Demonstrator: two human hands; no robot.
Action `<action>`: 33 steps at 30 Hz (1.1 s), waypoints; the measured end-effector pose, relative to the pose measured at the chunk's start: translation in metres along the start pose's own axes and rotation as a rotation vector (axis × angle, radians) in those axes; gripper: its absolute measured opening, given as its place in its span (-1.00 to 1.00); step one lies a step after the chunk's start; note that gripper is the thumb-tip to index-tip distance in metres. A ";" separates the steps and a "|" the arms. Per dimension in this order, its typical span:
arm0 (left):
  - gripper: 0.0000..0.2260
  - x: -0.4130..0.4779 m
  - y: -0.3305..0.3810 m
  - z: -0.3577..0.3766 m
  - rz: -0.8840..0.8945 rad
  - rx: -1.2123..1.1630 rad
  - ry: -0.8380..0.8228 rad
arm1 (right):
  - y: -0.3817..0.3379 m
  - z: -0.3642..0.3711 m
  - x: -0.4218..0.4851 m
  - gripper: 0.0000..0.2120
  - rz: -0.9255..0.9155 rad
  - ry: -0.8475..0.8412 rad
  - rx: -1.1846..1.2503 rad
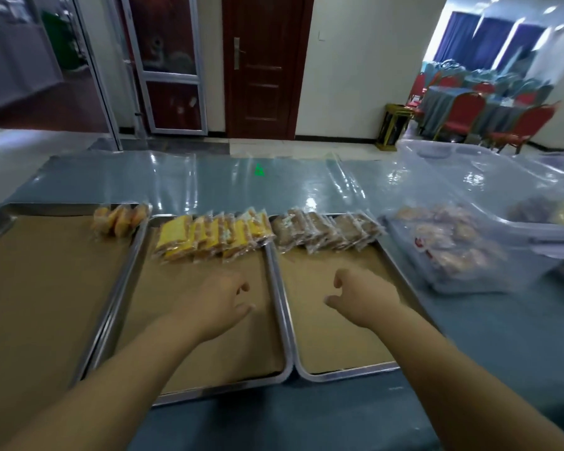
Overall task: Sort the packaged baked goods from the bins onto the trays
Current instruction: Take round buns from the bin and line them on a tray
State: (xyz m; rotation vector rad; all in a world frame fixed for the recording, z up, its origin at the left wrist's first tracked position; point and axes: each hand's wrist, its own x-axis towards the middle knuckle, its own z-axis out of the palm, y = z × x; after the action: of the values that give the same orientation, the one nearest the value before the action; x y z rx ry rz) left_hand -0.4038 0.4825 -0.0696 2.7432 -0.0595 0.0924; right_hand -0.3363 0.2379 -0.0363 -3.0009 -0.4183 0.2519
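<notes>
Lying beyond both empty hands (222, 304), yellow packets (209, 236) line the tray (275, 307).

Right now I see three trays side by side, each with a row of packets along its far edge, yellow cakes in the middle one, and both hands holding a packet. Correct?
Not quite: in the head view the left hand and right hand are both empty, hovering over the middle tray and right tray. The rest holds: three trays, far-edge rows, yellow cakes in the middle.
</notes>
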 end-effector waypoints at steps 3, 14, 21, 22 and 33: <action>-0.73 0.008 0.034 0.008 0.066 0.081 0.012 | 0.041 -0.007 -0.010 -0.63 0.022 -0.005 -0.033; -0.70 0.114 0.141 0.028 0.210 0.170 0.085 | 0.159 -0.070 0.034 -0.70 0.007 0.138 -0.049; -0.74 0.203 0.222 0.023 0.251 0.012 0.132 | 0.234 -0.134 0.073 -0.75 -0.121 0.289 0.111; -0.74 0.215 0.236 0.022 0.266 0.000 0.128 | 0.245 -0.143 0.078 -0.76 -0.133 0.295 0.123; -0.72 0.326 0.382 0.050 0.427 0.184 0.117 | 0.414 -0.187 0.149 -0.71 -0.116 0.202 0.062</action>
State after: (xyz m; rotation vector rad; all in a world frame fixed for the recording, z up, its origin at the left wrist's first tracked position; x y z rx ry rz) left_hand -0.0966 0.1019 0.0553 2.8538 -0.6317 0.3925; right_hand -0.0533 -0.1314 0.0741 -2.8903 -0.5493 -0.0461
